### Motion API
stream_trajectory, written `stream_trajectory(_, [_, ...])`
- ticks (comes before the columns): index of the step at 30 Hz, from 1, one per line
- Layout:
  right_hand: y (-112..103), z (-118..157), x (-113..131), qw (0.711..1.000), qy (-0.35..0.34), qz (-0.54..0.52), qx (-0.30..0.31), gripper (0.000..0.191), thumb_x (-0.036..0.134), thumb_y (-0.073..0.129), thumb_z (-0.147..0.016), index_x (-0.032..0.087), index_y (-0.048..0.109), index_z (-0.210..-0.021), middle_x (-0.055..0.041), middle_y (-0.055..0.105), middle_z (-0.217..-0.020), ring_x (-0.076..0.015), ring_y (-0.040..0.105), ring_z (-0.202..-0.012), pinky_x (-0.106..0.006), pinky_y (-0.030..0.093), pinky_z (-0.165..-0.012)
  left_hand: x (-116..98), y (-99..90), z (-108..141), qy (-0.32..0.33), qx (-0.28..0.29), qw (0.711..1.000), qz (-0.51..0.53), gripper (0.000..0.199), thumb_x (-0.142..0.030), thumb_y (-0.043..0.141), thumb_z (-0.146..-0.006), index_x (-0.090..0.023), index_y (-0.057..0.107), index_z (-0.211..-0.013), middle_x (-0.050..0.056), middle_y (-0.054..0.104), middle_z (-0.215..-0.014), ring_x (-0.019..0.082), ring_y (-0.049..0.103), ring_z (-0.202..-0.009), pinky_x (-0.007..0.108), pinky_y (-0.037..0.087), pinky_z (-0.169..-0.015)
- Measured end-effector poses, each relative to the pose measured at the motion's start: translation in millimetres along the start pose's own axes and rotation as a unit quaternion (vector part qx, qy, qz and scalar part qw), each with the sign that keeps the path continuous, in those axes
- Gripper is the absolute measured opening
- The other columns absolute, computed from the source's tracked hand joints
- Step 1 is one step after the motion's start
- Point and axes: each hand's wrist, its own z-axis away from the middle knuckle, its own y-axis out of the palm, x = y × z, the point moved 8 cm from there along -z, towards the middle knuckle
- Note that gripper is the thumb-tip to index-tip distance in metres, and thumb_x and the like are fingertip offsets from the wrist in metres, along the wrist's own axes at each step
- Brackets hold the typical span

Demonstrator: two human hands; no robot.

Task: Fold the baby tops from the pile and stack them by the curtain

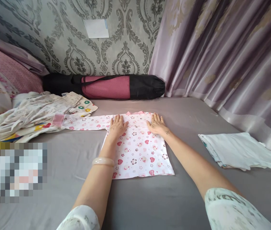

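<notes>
A rolled pink mat in a black bag (106, 86) lies against the wall, folded white cloth (240, 150) near the curtain (226, 51).

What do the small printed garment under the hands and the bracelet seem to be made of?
Printed garment: thin, matte cotton-like fabric; it lies flat with soft creases under the left hand and right hand. Bracelet: pale, glossy, translucent; perhaps jade or glass.
</notes>
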Motion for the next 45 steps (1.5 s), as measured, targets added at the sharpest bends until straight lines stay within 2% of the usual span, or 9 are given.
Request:
stream_trajectory(4, [2.9, 0.3, -6.0, 0.999, -0.001, -0.022, -0.034, 0.079, 0.052, 0.013, -0.097, -0.003, 0.013, -0.154, -0.0190, 0.005, -0.162, -0.0287, 0.007, -0.149, -0.042, 0.008, -0.120, -0.7, -0.9, 2.8, -0.009, 0.010, 0.999, -0.044, 0.064, -0.045, 0.024, -0.099, -0.007, 0.030, -0.150, 0.017, 0.024, -0.159, 0.027, 0.019, -0.148, 0.050, 0.014, -0.120])
stream_trajectory(7, [2.6, -1.0, -6.6, 0.999, -0.001, -0.027, -0.025, 0.080, 0.054, 0.014, -0.096, -0.002, 0.013, -0.154, -0.0189, 0.006, -0.162, -0.0286, 0.008, -0.149, -0.042, 0.011, -0.120, -1.3, -3.3, 3.1, -0.012, 0.011, 0.999, -0.042, 0.064, -0.045, 0.022, -0.099, -0.008, 0.031, -0.150, 0.016, 0.025, -0.159, 0.027, 0.020, -0.148, 0.052, 0.015, -0.119])
stream_trajectory(13, [-9.1, -6.9, -2.9, 0.999, -0.025, -0.011, -0.046, 0.076, 0.053, 0.010, -0.097, 0.003, 0.019, -0.154, -0.0155, 0.008, -0.162, -0.0251, 0.003, -0.150, -0.044, 0.001, -0.120, -4.2, -16.7, 3.1, -0.020, -0.022, 0.998, -0.054, 0.061, -0.041, 0.028, -0.098, -0.006, 0.034, -0.148, 0.019, 0.030, -0.157, 0.029, 0.023, -0.147, 0.054, 0.013, -0.119])
stream_trajectory(18, [2.7, -10.9, -4.4, 0.998, -0.028, -0.024, -0.041, 0.075, 0.052, 0.009, -0.097, 0.004, 0.016, -0.155, -0.0152, 0.008, -0.163, -0.0253, 0.007, -0.150, -0.042, 0.006, -0.121, -1.0, -3.1, 3.2, -0.029, 0.025, 0.998, -0.044, 0.064, -0.044, 0.025, -0.098, -0.007, 0.028, -0.151, 0.017, 0.025, -0.159, 0.029, 0.019, -0.148, 0.053, 0.015, -0.119])
stream_trajectory(25, [0.7, -13.3, -6.1, 0.999, -0.023, -0.035, -0.009, 0.076, 0.052, 0.013, -0.096, 0.004, 0.015, -0.155, -0.0150, 0.006, -0.163, -0.0263, 0.005, -0.150, -0.046, 0.006, -0.120, 0.5, -0.2, 2.9, -0.029, 0.021, 0.998, -0.043, 0.066, -0.045, 0.023, -0.098, -0.007, 0.027, -0.152, 0.016, 0.024, -0.159, 0.029, 0.017, -0.149, 0.053, 0.013, -0.119])
stream_trajectory(28, [-10.5, -11.9, 0.7, 0.999, -0.025, -0.035, -0.014, 0.074, 0.052, 0.011, -0.097, 0.006, 0.018, -0.155, -0.0149, 0.008, -0.163, -0.0260, 0.004, -0.150, -0.050, 0.002, -0.120, -2.4, -6.6, 2.2, -0.033, 0.006, 0.999, -0.028, 0.066, -0.046, 0.021, -0.099, -0.006, 0.028, -0.151, 0.016, 0.024, -0.159, 0.028, 0.016, -0.149, 0.053, 0.010, -0.119])
stream_trajectory(32, [-17.9, -10.9, 19.9, 0.995, -0.077, -0.025, -0.056, 0.071, 0.052, 0.010, -0.098, 0.013, 0.019, -0.156, -0.0099, 0.004, -0.164, -0.0250, 0.001, -0.150, -0.048, 0.002, -0.120, -5.8, -10.3, 2.1, -0.030, -0.002, 0.999, -0.024, 0.066, -0.047, 0.020, -0.099, -0.008, 0.029, -0.151, 0.015, 0.023, -0.160, 0.027, 0.016, -0.149, 0.054, 0.008, -0.120])
stream_trajectory(38, [-2.0, -15.4, 21.7, 0.996, -0.073, -0.028, -0.041, 0.068, 0.054, 0.009, -0.098, 0.020, 0.015, -0.157, -0.0093, 0.011, -0.163, -0.0265, 0.007, -0.150, -0.054, 0.006, -0.118, -3.9, -4.3, 3.8, -0.023, 0.030, 0.999, -0.026, 0.066, -0.047, 0.021, -0.099, -0.008, 0.029, -0.151, 0.016, 0.023, -0.160, 0.028, 0.016, -0.149, 0.056, 0.011, -0.119])
stream_trajectory(45, [-7.7, -17.5, 21.6, 0.997, -0.066, -0.048, -0.004, 0.068, 0.055, 0.009, -0.098, 0.022, 0.012, -0.158, -0.0083, 0.006, -0.164, -0.0261, 0.002, -0.150, -0.056, 0.003, -0.118, -0.1, -12.4, 0.3, -0.045, 0.025, 0.999, 0.013, 0.064, -0.048, 0.021, -0.098, -0.013, 0.030, -0.151, 0.013, 0.025, -0.159, 0.025, 0.018, -0.149, 0.052, 0.014, -0.119])
